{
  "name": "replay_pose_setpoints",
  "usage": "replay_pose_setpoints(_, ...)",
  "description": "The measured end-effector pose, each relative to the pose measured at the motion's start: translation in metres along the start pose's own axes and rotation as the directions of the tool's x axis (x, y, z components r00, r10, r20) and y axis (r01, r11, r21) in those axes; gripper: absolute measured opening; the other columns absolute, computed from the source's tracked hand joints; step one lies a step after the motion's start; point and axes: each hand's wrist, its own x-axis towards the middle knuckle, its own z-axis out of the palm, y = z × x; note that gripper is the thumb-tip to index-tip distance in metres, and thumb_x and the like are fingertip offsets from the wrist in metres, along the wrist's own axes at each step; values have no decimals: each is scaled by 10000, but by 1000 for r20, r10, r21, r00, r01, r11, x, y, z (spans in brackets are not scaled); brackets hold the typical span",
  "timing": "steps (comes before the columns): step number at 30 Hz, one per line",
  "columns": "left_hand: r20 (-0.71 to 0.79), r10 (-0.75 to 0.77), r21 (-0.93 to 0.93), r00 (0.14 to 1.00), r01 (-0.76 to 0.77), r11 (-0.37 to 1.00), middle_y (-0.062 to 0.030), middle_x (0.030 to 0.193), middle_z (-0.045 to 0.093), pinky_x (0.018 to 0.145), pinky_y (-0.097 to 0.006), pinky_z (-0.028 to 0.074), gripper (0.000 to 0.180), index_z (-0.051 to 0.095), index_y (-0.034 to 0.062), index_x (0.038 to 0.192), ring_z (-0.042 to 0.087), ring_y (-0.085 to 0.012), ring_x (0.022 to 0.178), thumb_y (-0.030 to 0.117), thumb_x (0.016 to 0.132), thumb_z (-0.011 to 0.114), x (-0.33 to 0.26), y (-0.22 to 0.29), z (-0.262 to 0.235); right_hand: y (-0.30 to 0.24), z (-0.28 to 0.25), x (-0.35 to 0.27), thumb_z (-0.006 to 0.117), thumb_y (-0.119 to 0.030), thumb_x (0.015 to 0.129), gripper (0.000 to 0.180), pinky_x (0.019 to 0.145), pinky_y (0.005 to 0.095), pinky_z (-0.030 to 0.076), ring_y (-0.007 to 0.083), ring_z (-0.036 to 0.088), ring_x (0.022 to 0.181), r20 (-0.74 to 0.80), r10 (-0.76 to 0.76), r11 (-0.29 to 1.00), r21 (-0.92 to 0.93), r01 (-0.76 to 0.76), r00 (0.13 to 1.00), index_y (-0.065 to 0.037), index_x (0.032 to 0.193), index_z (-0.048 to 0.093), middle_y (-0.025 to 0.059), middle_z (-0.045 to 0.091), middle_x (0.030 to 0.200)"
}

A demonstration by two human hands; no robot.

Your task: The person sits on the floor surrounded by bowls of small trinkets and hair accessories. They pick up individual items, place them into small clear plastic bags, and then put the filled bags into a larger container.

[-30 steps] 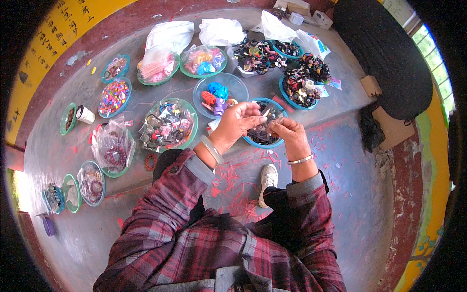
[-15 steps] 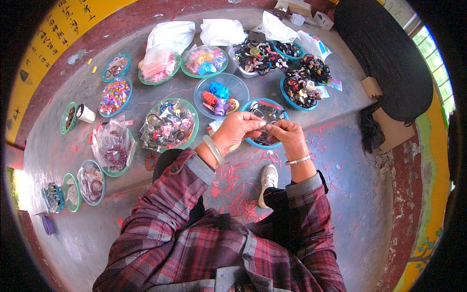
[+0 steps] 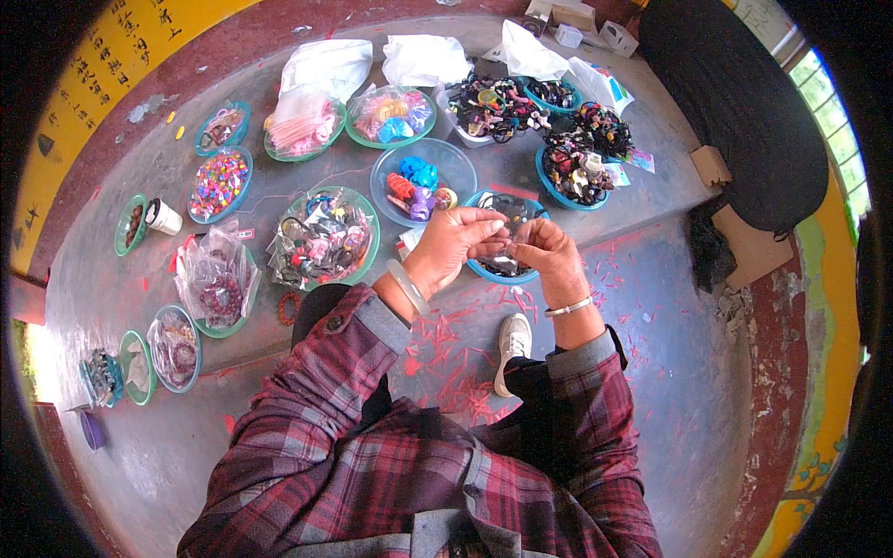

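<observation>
My left hand [image 3: 454, 242], with a pale bangle on its wrist, is closed in a pinch. Facing it, my right hand [image 3: 553, 259] pinches too, a thin silver bracelet behind it. The fingertips of both almost meet; whatever lies between them is too small to make out. Directly below is a blue bowl [image 3: 479, 270] of dark items, partly covered by my hands. Just beyond the left hand stands a clear bluish bowl [image 3: 379, 191] holding blue, red and purple bundles.
A green bowl [image 3: 374, 251] of packaged hair accessories sits to the left. Behind, a heap of dark hair ties [image 3: 493, 98] spreads near white plastic bags [image 3: 326, 67]. Red scraps [image 3: 456, 344] litter the floor around my shoe [image 3: 514, 339]. A black-covered object [image 3: 744, 102] stands at right.
My fingertips have moved slightly apart, and the left fingers have shifted a little upward. The bowls and my forearms stay where they were.
</observation>
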Motion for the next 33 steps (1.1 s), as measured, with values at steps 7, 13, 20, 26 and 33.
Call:
replay_pose_setpoints(7,-73,29,89,997,-23,996,-103,889,626,691,-253,517,178,596,-22,960,615,-167,836,110,854,540,-4,8,8,7,-7,0,667,-64,732,101,543,205,417,84,541,606,-1,173,953,-251,-167,985,0,808,648,20,611,706)
replay_pose_setpoints(13,-59,30,63,998,-26,998,-111,902,630,679,-246,515,173,600,-19,949,616,-172,849,109,844,552,-6,10,8,16,-10,3,680,-73,717,105,535,212,416,82,527,580,8,172,957,-239,-165,985,11,771,648,11,599,664)
replay_pose_setpoints(20,-62,16,89,998,-10,996,-118,891,633,671,-237,511,159,602,-25,927,620,-175,833,97,837,556,-4,6,4,18,-8,2,664,-58,728,99,562,217,429,92,537,603,40,184,932,-325,-161,982,21,785,645,17,598,674)
replay_pose_setpoints(26,-85,19,100,996,-10,995,-118,910,629,662,-239,512,147,585,-23,934,618,-170,824,81,834,553,-4,3,5,19,-4,2,630,-34,755,119,626,244,476,134,589,658,32,186,958,-226,-175,982,42,845,637,54,619,737)
replay_pose_setpoints(33,-70,-37,159,997,47,986,-65,897,623,607,-212,498,174,588,26,938,604,-123,778,137,806,608,-7,6,12,23,-5,3,691,-56,704,110,575,212,436,98,546,622,-34,123,973,-194,-127,992,31,742,637,33,605,701)
